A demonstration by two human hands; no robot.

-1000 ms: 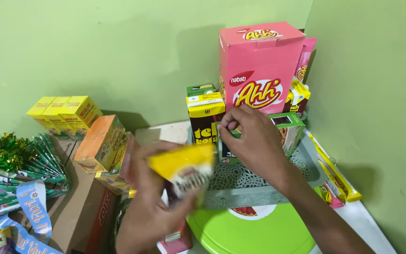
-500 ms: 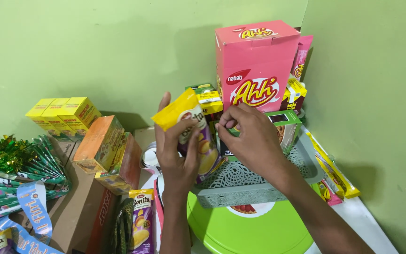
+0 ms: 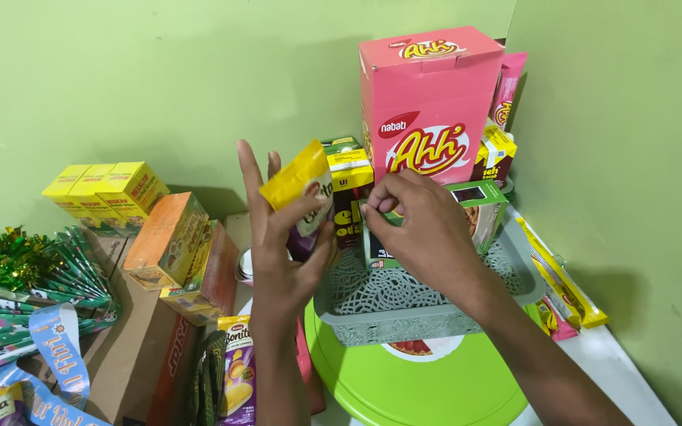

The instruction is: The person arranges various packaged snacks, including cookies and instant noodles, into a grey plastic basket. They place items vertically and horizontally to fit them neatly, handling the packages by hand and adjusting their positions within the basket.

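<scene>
We see our left hand (image 3: 286, 252) in the middle of the frame and our right hand (image 3: 424, 229) just beside it. Both hands and forearms are bare: no sleeves, gloves, rings or watch. The fingernails are short and plain.

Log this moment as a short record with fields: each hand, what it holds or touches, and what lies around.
left hand: raised, fingers spread, holding a yellow snack packet upright
right hand: fingers pinched on a green box inside the basket
basket: grey, perforated, resting on a round green lid
behind the basket: tall pink box, upright
left side: row of yellow cartons, orange boxes, green tinsel
right side: long yellow wrappers by the wall
</scene>
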